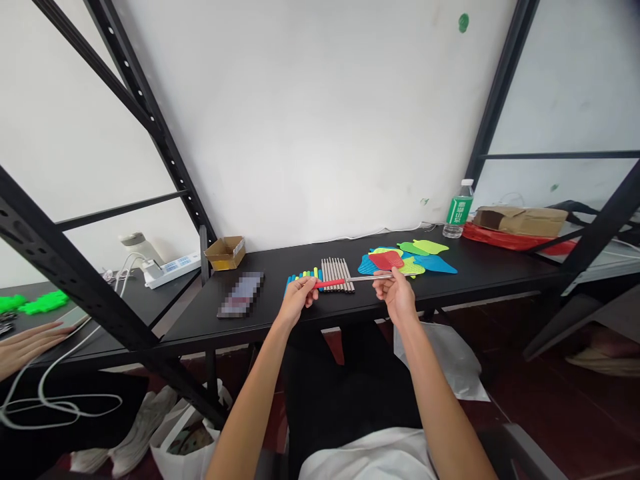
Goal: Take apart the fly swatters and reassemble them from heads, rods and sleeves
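Just below the centre of the frame, the fingers of your left hand (297, 300) are pinched around a red tube (331, 284), which points toward the right of the frame. To the right of it, the fingers of your right hand (399, 297) grip a thin metal rod (364, 278) between thumb and fingertips, held nearly level. The rod's left end meets or lies just beside the tube's right end; you cannot tell from here whether one is inside the other.

Behind your hands, in the middle of the frame, a row of grey rods (332, 270) lies side by side on the black table (275, 267). Just left of them are blue, green and yellow tubes (315, 273), partly hidden by your left hand. Right of centre, beyond your right hand, flat leaf-shaped pieces (436, 264) in blue, red, green and yellow overlap in a loose pile. A blurred-out phone (241, 295) lies left of centre, near a small cardboard box (227, 255).
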{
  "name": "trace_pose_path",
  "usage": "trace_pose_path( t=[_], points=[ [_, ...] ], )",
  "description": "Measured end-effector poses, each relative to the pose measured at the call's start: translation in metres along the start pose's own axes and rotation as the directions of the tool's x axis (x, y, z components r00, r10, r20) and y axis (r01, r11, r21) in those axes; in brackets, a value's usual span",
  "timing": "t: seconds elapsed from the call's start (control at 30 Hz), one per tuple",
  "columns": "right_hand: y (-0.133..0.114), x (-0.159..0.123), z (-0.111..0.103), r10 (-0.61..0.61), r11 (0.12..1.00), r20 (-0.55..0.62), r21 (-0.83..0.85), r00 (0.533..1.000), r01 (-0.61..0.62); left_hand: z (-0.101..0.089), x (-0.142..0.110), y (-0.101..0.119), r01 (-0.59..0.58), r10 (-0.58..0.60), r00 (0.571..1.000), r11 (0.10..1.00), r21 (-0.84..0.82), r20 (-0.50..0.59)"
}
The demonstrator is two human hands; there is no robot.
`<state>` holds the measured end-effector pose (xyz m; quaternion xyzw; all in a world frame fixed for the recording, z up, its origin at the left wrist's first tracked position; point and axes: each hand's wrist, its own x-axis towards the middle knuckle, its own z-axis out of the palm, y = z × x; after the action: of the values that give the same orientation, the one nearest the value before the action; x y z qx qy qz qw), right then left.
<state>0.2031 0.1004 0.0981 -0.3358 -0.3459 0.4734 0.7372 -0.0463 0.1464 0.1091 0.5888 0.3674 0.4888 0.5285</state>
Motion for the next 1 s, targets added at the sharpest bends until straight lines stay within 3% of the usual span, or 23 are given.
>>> trace_pose_path(
  t=[0.47,1.0],
  points=[
    [0.0059,-0.0009,-0.0002,-0.032,0.990,0.056,-0.135,0.998,0.039,-0.0024,-0.0006,0.0003,-0.005,0.005,1.000,1.000,-0.029,0.014],
    [0.0058,-0.0024,-0.0003,-0.019,0.994,0.064,-0.105,0.998,0.026,-0.0041,0.0013,-0.0048,-0.034,0.034,0.999,0.999,-0.013,0.016]
  ],
)
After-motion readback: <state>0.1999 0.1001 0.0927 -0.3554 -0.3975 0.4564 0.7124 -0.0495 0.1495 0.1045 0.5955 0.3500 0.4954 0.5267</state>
